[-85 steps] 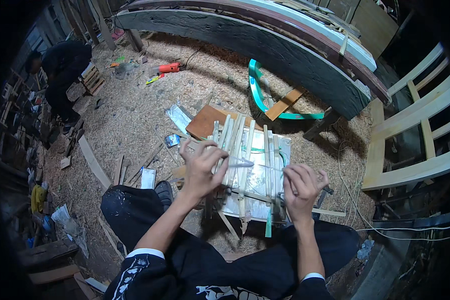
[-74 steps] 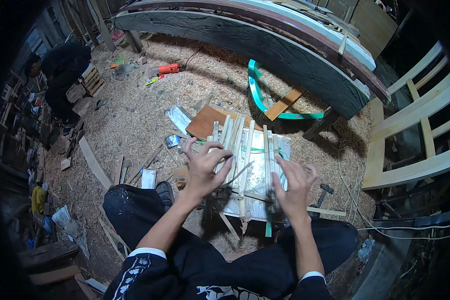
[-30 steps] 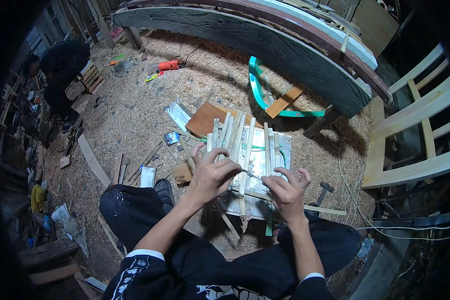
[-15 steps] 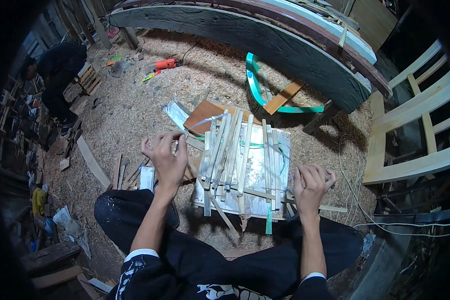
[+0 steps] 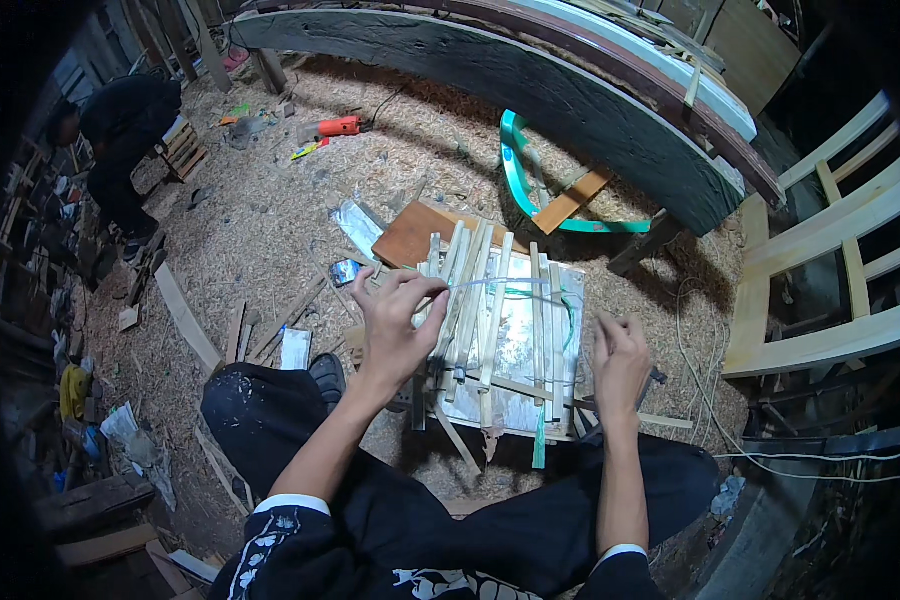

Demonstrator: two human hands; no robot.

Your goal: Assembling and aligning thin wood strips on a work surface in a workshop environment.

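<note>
My left hand [image 5: 400, 322] is pinched over the left side of a bundle of thin wooden sticks [image 5: 490, 330]. From its fingertips a narrow pale strip [image 5: 500, 284] runs right across the sticks. My right hand [image 5: 620, 362] is closed just right of the bundle; what it holds, if anything, I cannot make out. A small dark piece shows beside that hand. The sticks lie mostly side by side on a whitish, worn board [image 5: 515, 390] before my crossed legs, with another stick crossing beneath them. Green string [image 5: 540, 440] hangs off the board's near edge.
A brown wooden panel [image 5: 410, 235] and a small blue tin [image 5: 345, 272] lie past the board. Farther off are a red power tool [image 5: 338, 126], a turquoise curved frame [image 5: 515, 170] and a long beam [image 5: 470, 70]. A slatted wooden frame [image 5: 830, 270] stands right. Another person [image 5: 130, 130] bends at far left.
My left hand has moved right and turned over the sticks, drawing the pale strip across them. My right hand has shifted slightly, its fingers closer together. The blue tin now shows.
</note>
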